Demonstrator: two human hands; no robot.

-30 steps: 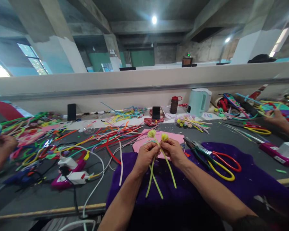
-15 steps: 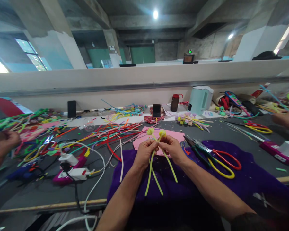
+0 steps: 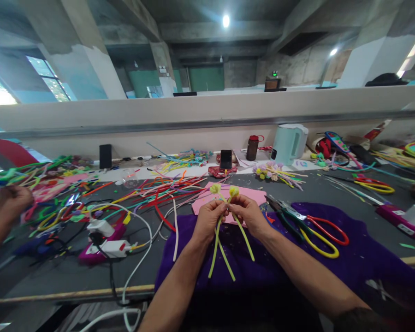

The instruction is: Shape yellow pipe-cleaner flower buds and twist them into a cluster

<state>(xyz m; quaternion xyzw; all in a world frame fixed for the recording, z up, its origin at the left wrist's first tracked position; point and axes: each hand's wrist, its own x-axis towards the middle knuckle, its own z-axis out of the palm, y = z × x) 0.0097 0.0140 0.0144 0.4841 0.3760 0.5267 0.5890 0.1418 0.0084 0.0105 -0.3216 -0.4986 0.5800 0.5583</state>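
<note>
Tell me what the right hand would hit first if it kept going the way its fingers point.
The right hand points left, so it would probably meet the left hand first; both pinch the yellow-green pipe cleaners.

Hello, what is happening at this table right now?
A person holds yellow-green pipe cleaners with both hands, the left hand and right hand close together above a purple cloth. The stems cross between the fingers, and two fuzzy yellow balls stick up at the top. A pink sheet lies just behind, and scissors with red and yellow handles lie to the right. Loose coloured pipe cleaners cover the table. Another person's hand works at the far left.
</note>
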